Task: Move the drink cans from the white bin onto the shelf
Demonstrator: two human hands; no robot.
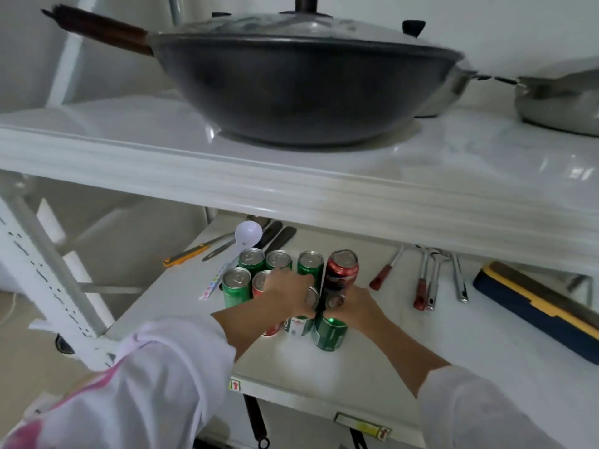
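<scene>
Several drink cans stand grouped on the lower white shelf (372, 361). Green cans (236, 286) fill the back and left of the group, and a dented red can (342, 270) stands at the back right. My left hand (287, 293) grips the top of a green-and-white can (299, 325) standing on the shelf. Beside it, my right hand (355, 306) grips the top of a green can (329, 335) at the front of the group. Both cans touch the shelf. A red can (272, 328) is partly hidden under my left wrist. The white bin is out of view.
A white plastic spoon (248, 234), a yellow-handled tool (184, 256) and dark utensils lie behind the cans. Red-handled utensils (421, 286) lie to the right, then a blue and yellow case (534, 309). The upper shelf (291, 183) carries a lidded black wok (301, 82) and steel pans.
</scene>
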